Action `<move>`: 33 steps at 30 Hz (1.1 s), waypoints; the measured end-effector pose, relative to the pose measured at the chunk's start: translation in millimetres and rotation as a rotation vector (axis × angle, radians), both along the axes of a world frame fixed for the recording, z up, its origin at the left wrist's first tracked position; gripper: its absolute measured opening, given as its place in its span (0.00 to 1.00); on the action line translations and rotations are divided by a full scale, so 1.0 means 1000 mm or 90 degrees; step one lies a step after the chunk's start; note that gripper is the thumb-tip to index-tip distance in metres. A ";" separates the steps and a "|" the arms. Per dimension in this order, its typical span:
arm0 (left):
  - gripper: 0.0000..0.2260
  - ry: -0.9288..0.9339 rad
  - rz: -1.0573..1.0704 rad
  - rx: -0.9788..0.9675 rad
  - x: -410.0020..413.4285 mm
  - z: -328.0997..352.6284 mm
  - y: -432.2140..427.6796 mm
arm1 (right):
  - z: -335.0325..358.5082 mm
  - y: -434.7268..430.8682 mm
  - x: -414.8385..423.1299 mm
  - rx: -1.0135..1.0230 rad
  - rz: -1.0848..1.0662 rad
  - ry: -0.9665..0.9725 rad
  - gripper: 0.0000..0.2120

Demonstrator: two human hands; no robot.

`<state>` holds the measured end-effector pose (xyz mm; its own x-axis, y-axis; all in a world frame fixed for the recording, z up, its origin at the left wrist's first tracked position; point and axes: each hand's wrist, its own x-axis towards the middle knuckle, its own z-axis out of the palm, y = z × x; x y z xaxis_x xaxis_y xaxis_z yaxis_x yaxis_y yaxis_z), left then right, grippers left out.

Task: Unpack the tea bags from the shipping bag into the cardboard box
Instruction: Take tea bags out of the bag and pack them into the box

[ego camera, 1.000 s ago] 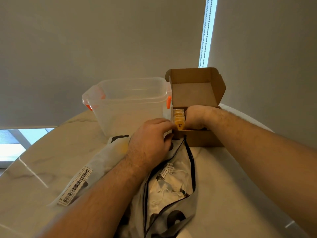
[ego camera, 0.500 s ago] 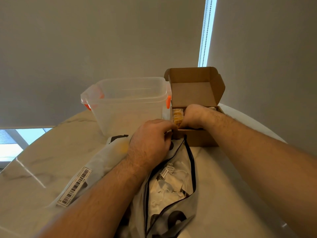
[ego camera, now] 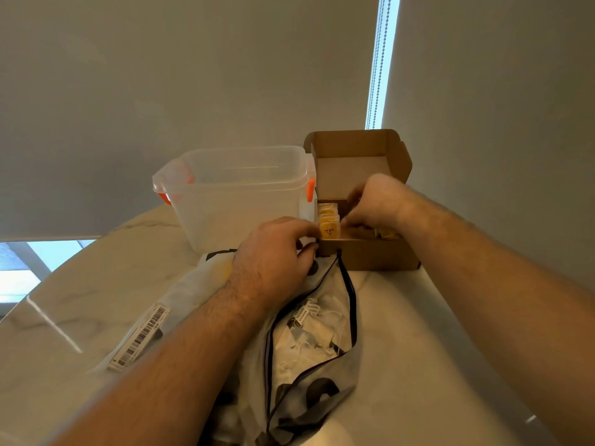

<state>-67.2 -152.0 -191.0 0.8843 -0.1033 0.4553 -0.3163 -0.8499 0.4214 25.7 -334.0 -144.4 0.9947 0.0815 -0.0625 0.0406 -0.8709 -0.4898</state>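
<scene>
A brown cardboard box (ego camera: 370,255) with its lid flap raised stands at the far side of the pale marble table (ego camera: 418,349), holding a row of yellow tea bags (ego camera: 327,220) upright along its left wall. The left hand (ego camera: 273,252) pinches the box's near left corner, fingertips just beside the front tea bag. The right hand (ego camera: 376,201) reaches down into the box with curled fingers; I cannot tell whether it holds anything. Touching the box's front wall, a translucent grey shipping bag (ego camera: 341,368) with a black zip edge lies open, white tagged tea bags (ego camera: 306,336) inside. A clear plastic tub (ego camera: 238,194) with orange latches stands just left of the box
</scene>
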 end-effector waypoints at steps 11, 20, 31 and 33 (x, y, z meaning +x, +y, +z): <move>0.12 0.285 -0.006 0.129 -0.017 0.028 0.017 | -0.004 -0.010 -0.097 0.147 0.224 -0.010 0.02; 0.08 0.222 -0.003 -0.062 -0.044 0.003 0.026 | -0.024 -0.006 -0.119 0.050 0.373 0.101 0.09; 0.06 0.167 -0.058 -0.214 -0.046 -0.016 0.038 | -0.031 -0.008 -0.112 0.287 0.300 0.004 0.07; 0.06 0.160 -0.069 -0.237 -0.044 -0.018 0.038 | -0.031 -0.009 -0.110 0.348 0.276 -0.007 0.08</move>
<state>-111.1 -113.9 -209.3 0.9651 -0.0707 0.2521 -0.2438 -0.5936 0.7669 -84.3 -342.7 -175.0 0.8655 0.4886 0.1102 0.3359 -0.4032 -0.8512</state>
